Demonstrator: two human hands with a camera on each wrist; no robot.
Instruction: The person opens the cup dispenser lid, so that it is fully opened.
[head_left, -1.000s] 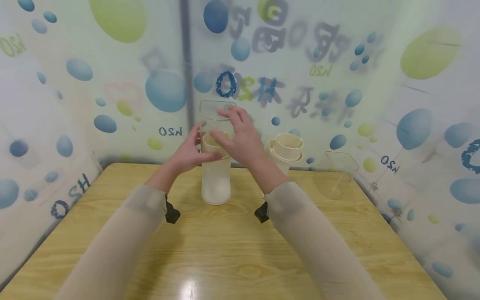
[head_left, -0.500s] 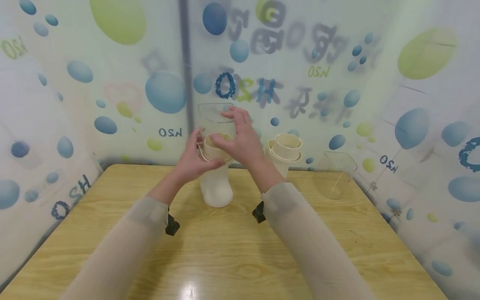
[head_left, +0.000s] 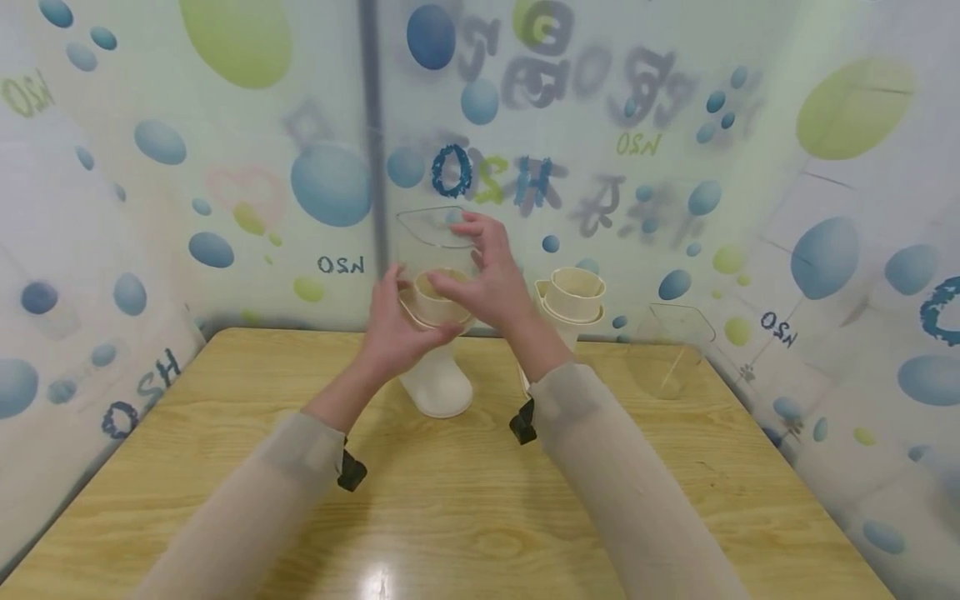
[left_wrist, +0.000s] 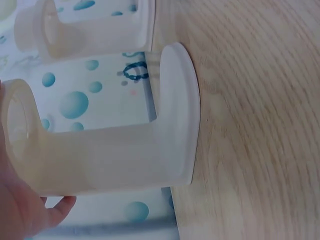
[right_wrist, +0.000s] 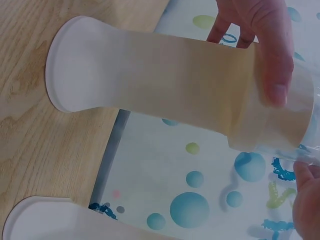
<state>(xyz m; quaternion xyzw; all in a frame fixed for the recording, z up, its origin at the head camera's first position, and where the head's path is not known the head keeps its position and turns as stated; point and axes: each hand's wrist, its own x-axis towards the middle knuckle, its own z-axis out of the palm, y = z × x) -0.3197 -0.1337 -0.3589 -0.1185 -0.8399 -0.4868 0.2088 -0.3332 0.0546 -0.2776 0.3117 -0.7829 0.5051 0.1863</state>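
A cream plastic dispenser stand (head_left: 441, 385) with a round collar and a wide foot is on the wooden table, its foot pointing toward the front right. A clear plastic container (head_left: 433, 229) rises from its top. My left hand (head_left: 399, 329) grips the collar, its thumb across the front, as the right wrist view also shows. My right hand (head_left: 491, 279) holds the container's right side, thumb in front and fingers higher up. In the left wrist view the stand (left_wrist: 100, 160) spans the middle, with my left hand (left_wrist: 22, 202) at the collar.
A second cream stand (head_left: 573, 296) of the same kind is to the right, partly behind my right forearm. Farther right, another clear container (head_left: 667, 350) is at the table's (head_left: 450, 500) back edge. A printed curtain (head_left: 262, 167) encloses the back and sides.
The stand has turned, its foot swinging toward the front right. My left hand has shifted slightly right and nearer with the collar. My right hand keeps its hold on the container.
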